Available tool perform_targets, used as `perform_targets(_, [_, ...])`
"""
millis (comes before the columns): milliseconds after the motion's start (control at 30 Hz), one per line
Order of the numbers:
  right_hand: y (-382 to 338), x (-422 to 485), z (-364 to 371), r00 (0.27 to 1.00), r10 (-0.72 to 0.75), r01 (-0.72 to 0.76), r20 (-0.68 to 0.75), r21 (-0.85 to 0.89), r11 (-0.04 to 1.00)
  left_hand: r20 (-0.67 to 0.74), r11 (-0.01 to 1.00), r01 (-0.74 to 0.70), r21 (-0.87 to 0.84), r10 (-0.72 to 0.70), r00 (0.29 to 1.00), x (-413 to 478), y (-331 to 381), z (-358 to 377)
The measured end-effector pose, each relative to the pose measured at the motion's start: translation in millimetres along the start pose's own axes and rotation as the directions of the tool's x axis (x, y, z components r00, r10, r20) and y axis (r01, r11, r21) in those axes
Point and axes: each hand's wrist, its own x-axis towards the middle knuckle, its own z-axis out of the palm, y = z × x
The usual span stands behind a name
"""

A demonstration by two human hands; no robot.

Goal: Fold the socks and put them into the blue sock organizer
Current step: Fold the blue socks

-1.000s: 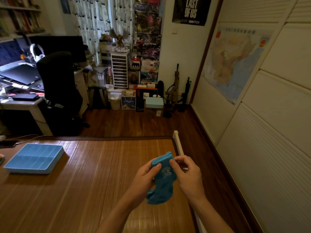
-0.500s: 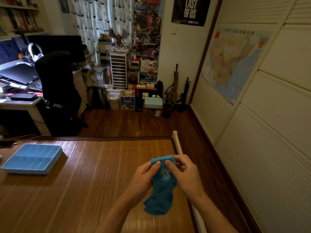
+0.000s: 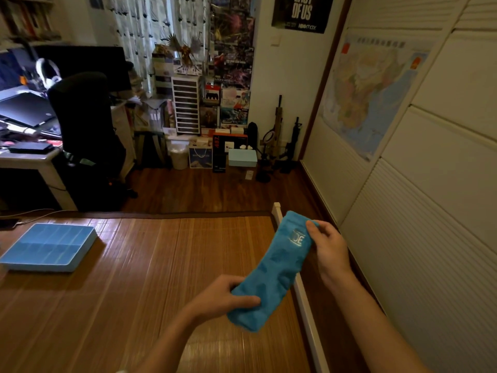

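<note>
Both hands are on it: the right hand (image 3: pixel 326 249) pinches the cuff end of the blue sock (image 3: pixel 277 273), thumb pressed down beside the pale logo. The left hand (image 3: pixel 223 298) clasps the toe end, thumb across the top and fingers tucked beneath. Between them the sock is drawn out long and nearly flat, running from near-left up to far-right. It's in the air, not on anything, over the right edge of the bamboo mat (image 3: pixel 161 265), right above the white rail (image 3: pixel 304 297). One sock or a pair laid together? From here I can't tell; it looks thick.

This reads to me as the straightening-out, the bit just ahead of the fold. No crease in it yet. What it wants next is one end brought over to meet the other, toe to cuff, edges kept square so it makes a compact bundle.

And then there's a trip to make. The blue sock organizer (image 3: pixel 40 266) sits flat on the mat well off to the left and a little farther away, its compartments showing nothing inside that I can make out. The folded sock will have to cross the mat and drop into one cell.
</note>
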Motion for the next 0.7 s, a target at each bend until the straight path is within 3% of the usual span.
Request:
perform_targets(67, [6, 9, -14, 0.998, 0.057, -0.056, -0.038, 0.035, 0.998, -0.022, 1.000, -0.013, -0.014, 0.013, 1.000, -3, -3, -9])
perform_targets(167, [18, 15, -27, 0.991, 0.120, -0.116, -0.053, 0.073, 0.991, -0.083, 0.977, -0.039, -0.209, 0.022, 0.996, -8, -9, -19])
perform_targets(300, [31, 12, -30, 0.980, 0.181, -0.168, -0.080, 0.140, 0.976, -0.158, 0.917, -0.002, -0.398, -0.067, 0.985, -5, -17, -21])
perform_targets(433, [31, 10, -34, 0.976, 0.181, -0.158, -0.125, 0.176, 0.972, -0.333, 0.874, -0.031, -0.485, -0.153, 0.930, -4, -22, -25])
perform_targets(500, [30, 8, -33, 0.975, 0.179, -0.155, -0.135, 0.173, 0.973, -0.315, 0.808, -0.062, -0.586, -0.157, 0.936, -4, -22, -23])
perform_targets(567, [28, 5, -33, 0.976, 0.179, -0.159, -0.122, 0.160, 0.974, -0.309, 0.792, -0.066, -0.607, -0.159, 0.938, -6, -23, -18])
perform_targets(700, [24, 1, -31, 0.978, 0.133, -0.109, -0.160, 0.150, 0.983, -0.443, 0.793, -0.111, -0.598, -0.213, 0.871, -4, -22, -14])
